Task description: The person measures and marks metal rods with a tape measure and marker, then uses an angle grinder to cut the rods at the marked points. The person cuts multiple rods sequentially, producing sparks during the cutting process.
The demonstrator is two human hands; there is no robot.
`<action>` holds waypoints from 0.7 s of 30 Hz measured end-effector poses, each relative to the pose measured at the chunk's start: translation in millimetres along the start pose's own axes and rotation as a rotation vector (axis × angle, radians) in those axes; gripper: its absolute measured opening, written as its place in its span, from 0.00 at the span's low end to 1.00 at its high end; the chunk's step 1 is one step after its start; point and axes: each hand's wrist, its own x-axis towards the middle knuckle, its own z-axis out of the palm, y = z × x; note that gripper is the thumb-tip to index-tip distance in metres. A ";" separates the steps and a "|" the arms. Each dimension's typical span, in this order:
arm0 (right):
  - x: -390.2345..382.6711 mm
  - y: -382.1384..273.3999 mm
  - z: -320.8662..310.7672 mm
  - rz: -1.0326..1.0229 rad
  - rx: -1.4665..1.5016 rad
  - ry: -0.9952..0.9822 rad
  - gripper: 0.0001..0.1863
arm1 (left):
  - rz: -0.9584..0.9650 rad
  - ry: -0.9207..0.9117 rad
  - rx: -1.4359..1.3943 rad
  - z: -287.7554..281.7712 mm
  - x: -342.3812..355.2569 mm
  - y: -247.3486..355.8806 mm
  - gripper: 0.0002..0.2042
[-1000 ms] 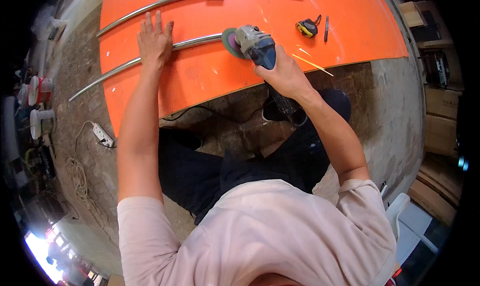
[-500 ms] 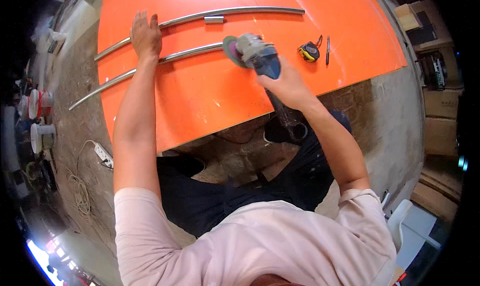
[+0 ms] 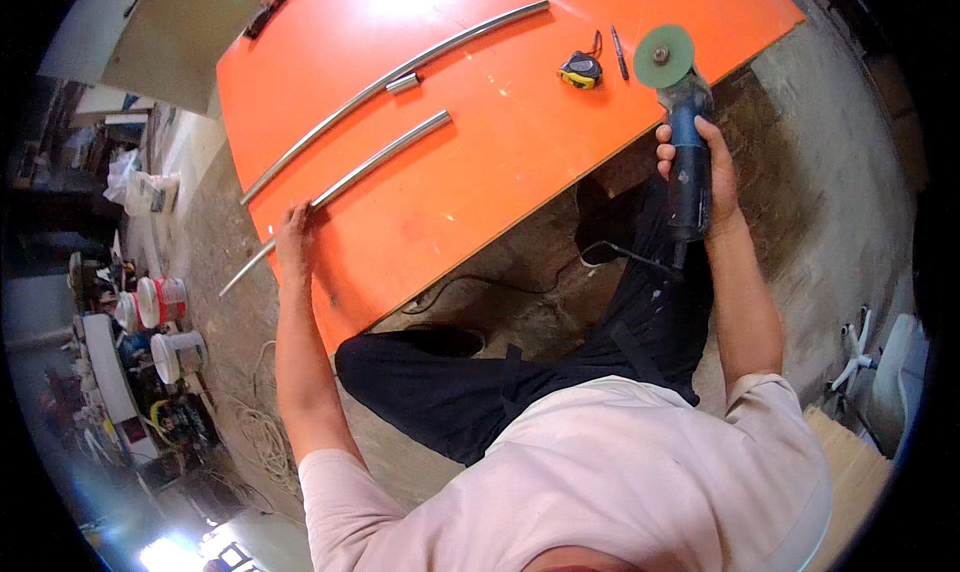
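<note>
And the grinder (image 3: 689, 167) has swung away from the right end of the near metal tube (image 3: 390, 159), its disc (image 3: 676, 70) now up at the counter's (image 3: 520, 132) near edge, so no grinding this instant! The right hand (image 3: 724, 184) wraps round the grinder's body; the left hand (image 3: 292, 240) has shifted to where the tube overhangs the left edge, its grip, open or closed, impossible to tell.
</note>
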 end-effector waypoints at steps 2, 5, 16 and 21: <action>-6.3 4.1 -12.4 -0.060 0.026 -0.003 0.29 | -0.017 -0.035 -0.111 0.8 17.2 26.9 0.15; -13.7 6.2 -9.5 -0.084 0.024 -0.017 0.30 | -0.017 -0.043 -0.021 4.3 17.7 32.2 0.15; -5.2 2.0 -7.6 0.078 0.023 -0.011 0.31 | 0.019 -0.120 0.075 11.4 37.8 69.6 0.17; -0.7 2.6 -12.4 0.088 0.052 -0.022 0.30 | 0.081 -0.078 0.085 15.6 60.8 131.8 0.14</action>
